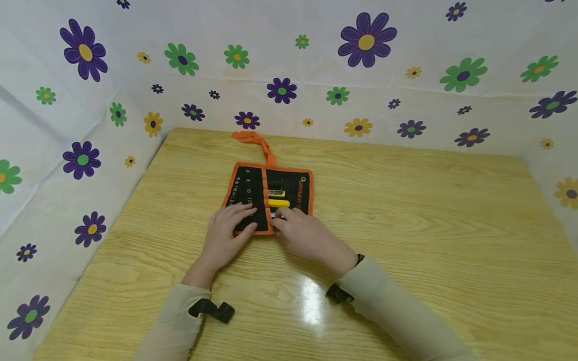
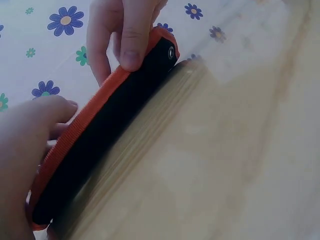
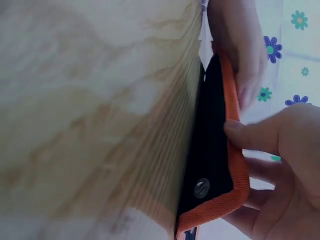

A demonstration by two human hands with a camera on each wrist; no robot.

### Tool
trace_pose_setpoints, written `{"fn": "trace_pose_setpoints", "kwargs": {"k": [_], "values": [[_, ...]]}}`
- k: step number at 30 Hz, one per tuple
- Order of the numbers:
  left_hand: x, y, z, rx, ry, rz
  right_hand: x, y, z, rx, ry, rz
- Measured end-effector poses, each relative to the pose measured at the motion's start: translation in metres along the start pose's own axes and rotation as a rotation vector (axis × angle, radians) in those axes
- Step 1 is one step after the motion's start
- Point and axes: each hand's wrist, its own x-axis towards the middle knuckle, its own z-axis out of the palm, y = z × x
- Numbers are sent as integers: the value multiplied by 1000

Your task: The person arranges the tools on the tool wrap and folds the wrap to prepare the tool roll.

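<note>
A black tool pouch (image 1: 290, 176) with orange edging lies unfolded on the table, white numbers on its left half and orange lettering on its right. My left hand (image 1: 228, 230) rests on its left half, fingers spread and fairly straight. My right hand (image 1: 304, 235) is at the near end of the orange middle strip, its fingers bent over a small light item (image 1: 273, 215) mostly hidden beneath them. Whether they pinch it cannot be told. In the right wrist view, the right thumb (image 3: 255, 136) touches the pouch's near edge. A rounded yellow handle (image 1: 279, 203) and a flat yellow-and-dark item (image 1: 276, 193) stick out rightward from the strip.
An orange tie strap (image 1: 257, 140) trails from the pouch's far edge toward the back of the wooden table (image 1: 406, 225). Flower-printed white cloth (image 1: 316, 65) stands behind and beside the table. Dark wrist straps (image 1: 212, 309) stick out from both sleeves.
</note>
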Motion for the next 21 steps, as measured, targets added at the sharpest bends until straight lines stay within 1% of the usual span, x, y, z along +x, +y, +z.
{"fn": "trace_pose_setpoints", "kwargs": {"k": [3,5,8,11,13,14,16,17,19,21], "values": [[1,-3,1,-70,114,80,1,1,0,15,4,12],[2,-4,1,-102,185,121,2,1,1,35,27,37],[3,-4,0,-125,280,152,6,2,0,63,85,98],[4,-3,-2,-121,377,178,10,5,0,96,143,150],[6,-2,-3,-115,437,201,14,7,0,106,167,166],[6,-2,-3,-116,458,215,15,8,0,110,177,171],[7,-2,-3,-115,472,239,16,10,0,98,202,182],[7,-2,-3,-114,467,246,17,11,0,76,219,185],[7,-2,-3,-108,427,245,17,12,-1,26,251,185],[7,-2,-2,-86,364,221,18,12,-2,-30,277,175]]}}
